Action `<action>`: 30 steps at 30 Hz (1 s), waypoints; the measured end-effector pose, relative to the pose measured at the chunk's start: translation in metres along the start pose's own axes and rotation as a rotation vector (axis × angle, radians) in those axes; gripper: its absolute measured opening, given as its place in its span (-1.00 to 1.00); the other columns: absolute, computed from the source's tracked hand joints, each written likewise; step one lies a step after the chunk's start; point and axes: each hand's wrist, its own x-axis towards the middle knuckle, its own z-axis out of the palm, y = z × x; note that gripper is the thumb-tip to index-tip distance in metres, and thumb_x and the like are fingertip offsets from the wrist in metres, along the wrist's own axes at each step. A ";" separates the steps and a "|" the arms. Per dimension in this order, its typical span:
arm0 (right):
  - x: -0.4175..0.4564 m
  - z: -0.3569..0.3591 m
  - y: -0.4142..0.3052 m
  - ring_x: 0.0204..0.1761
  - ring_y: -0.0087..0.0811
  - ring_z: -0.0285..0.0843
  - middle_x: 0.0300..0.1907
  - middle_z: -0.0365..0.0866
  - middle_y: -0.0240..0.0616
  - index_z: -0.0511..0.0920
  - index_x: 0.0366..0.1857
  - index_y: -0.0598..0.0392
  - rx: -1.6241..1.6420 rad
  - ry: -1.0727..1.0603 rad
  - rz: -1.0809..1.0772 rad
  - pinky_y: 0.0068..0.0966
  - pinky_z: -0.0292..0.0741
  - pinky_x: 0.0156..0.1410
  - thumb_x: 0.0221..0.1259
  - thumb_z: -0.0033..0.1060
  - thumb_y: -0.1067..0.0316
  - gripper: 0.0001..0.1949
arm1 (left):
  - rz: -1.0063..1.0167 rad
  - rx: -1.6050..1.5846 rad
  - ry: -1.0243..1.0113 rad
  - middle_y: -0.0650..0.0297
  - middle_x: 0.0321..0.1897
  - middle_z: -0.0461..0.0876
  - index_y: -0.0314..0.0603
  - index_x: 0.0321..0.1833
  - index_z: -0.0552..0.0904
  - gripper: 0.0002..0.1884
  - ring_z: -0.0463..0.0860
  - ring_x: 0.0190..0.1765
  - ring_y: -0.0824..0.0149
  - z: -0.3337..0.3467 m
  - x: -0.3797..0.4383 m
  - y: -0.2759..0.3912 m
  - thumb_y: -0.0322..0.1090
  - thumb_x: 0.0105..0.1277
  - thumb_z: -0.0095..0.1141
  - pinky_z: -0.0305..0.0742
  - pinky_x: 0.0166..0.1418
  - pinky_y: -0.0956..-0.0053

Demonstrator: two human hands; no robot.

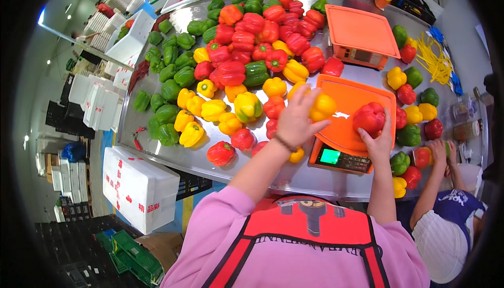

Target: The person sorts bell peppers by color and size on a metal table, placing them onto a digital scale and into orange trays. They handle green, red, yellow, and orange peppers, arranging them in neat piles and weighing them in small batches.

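My right hand (378,140) grips a red bell pepper (368,118) over the right part of the orange pan (346,91) of the near digital scale. Its thumb is on the near side and its fingers wrap the right side. My left hand (297,116), with a beaded bracelet at the wrist, is at the pan's left edge. A yellow bell pepper (323,107) lies beyond its palm, between thumb and fingers; blur hides whether they grip it. More yellow shows behind those fingers. Below the pan, the scale's green display (330,156) is lit.
A heap of red peppers (242,42), green peppers (169,91) and yellow peppers (214,110) covers the steel table (212,172). A second orange scale (360,30) stands farther back. Mixed peppers and yellow ties (433,59) lie right. A co-worker's hands (441,152) hold peppers; a foam box (138,187) stands left.
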 end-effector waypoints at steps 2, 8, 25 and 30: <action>-0.001 0.002 0.002 0.28 0.01 0.54 0.28 0.50 0.09 0.16 0.52 0.02 0.020 -0.009 -0.010 -0.23 0.48 0.37 -0.10 0.65 0.29 0.01 | -0.024 -0.014 -0.140 -0.09 0.39 0.34 -0.08 0.47 0.35 -0.07 0.43 0.38 -0.14 0.044 0.002 -0.002 -0.11 0.01 0.55 0.40 0.42 0.16; -0.003 -0.020 0.011 0.33 -0.07 0.50 0.30 0.49 0.08 0.10 0.55 0.06 0.049 -0.026 -0.072 -0.26 0.43 0.41 -0.02 0.61 0.32 0.00 | 0.095 -0.137 -0.083 -0.09 0.52 0.22 -0.26 0.54 0.21 -0.04 0.34 0.48 -0.08 0.048 0.027 -0.014 -0.22 0.12 0.48 0.27 0.53 0.22; -0.098 -0.056 0.054 0.07 -0.34 0.66 0.00 0.71 -0.12 0.50 0.23 0.25 0.266 0.180 0.181 -0.39 0.51 0.25 0.22 0.35 0.44 -0.53 | -0.349 1.079 -0.422 0.19 0.46 0.35 0.08 0.55 0.22 -0.11 0.35 0.49 0.15 -0.010 0.096 -0.223 -0.23 0.12 0.34 0.10 0.60 0.06; -0.099 -0.043 0.034 0.04 -0.36 0.68 -0.03 0.73 -0.12 0.54 0.19 0.24 0.249 0.105 0.162 -0.42 0.53 0.22 0.22 0.36 0.42 -0.56 | -0.362 0.993 -0.429 0.10 0.29 0.51 0.03 0.47 0.30 -0.01 0.49 0.36 0.10 -0.023 0.105 -0.199 0.05 -0.07 0.49 0.15 0.56 0.08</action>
